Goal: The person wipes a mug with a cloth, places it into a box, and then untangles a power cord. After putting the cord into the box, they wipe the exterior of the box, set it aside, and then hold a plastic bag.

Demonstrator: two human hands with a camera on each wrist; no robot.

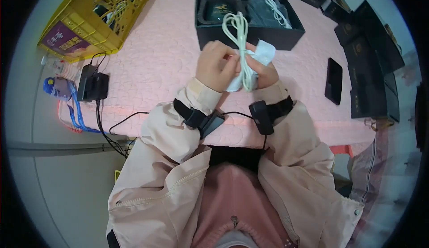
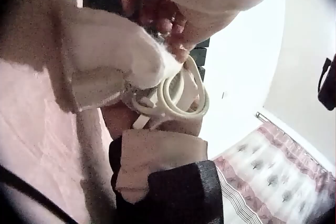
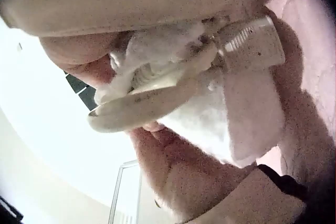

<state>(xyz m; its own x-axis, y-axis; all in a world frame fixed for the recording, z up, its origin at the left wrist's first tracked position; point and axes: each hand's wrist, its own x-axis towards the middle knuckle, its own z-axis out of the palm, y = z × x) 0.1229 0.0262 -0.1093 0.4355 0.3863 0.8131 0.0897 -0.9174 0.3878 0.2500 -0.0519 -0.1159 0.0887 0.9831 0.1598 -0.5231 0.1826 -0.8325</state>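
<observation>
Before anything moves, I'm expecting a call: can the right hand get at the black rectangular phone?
Probably yes: only pink quilted cover shows between the right hand and the black phone, though that hand would likely first release the coiled white cable.

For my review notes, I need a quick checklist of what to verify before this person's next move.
1. Coiled off-white cable gripped: ok, pinched between left hand and right hand.
2. Cable clear of the soft white cloth: not ok, they are bunched together.
3. Loops securely tied: cannot tell, fingers and cloth cover the middle.
4. Rectangular black box open: ok, its contents are visible.
5. Flat black phone out of the way: ok, it lies apart, right of the hands.
</observation>
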